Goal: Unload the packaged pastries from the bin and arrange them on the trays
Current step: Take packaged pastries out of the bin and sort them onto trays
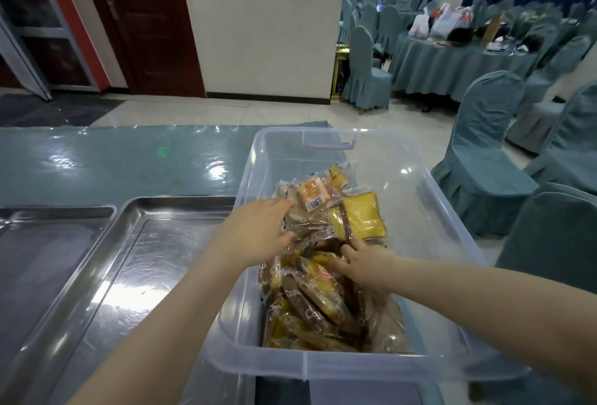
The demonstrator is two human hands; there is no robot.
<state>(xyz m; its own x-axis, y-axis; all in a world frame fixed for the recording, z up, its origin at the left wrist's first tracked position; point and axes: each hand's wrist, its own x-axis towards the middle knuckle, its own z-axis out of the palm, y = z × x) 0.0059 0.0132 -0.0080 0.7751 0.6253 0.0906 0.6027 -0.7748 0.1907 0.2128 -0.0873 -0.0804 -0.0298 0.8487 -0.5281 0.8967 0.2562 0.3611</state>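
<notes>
A clear plastic bin [445, 211] stands on the table and holds a pile of packaged pastries [316, 295] in yellow and brown wrappers. My left hand [255, 233] reaches over the bin's left wall, its fingers and thumb closing around wrapped pastries near an orange packet [311, 194]. My right hand [368, 267] rests lower in the pile, fingers spread on the packets just below a yellow cake slice [365, 219]. Whether the right hand grips any packet is hidden by the pile. Two steel trays lie left of the bin, the near tray [139, 275] and the left tray [42, 256], both bare.
The table has a teal cloth under shiny clear plastic [113, 159]. Covered chairs [484, 159] stand close on the right of the bin. A round banquet table with bags [452, 59] stands farther back. A white wall and a dark door [151, 17] lie beyond the table.
</notes>
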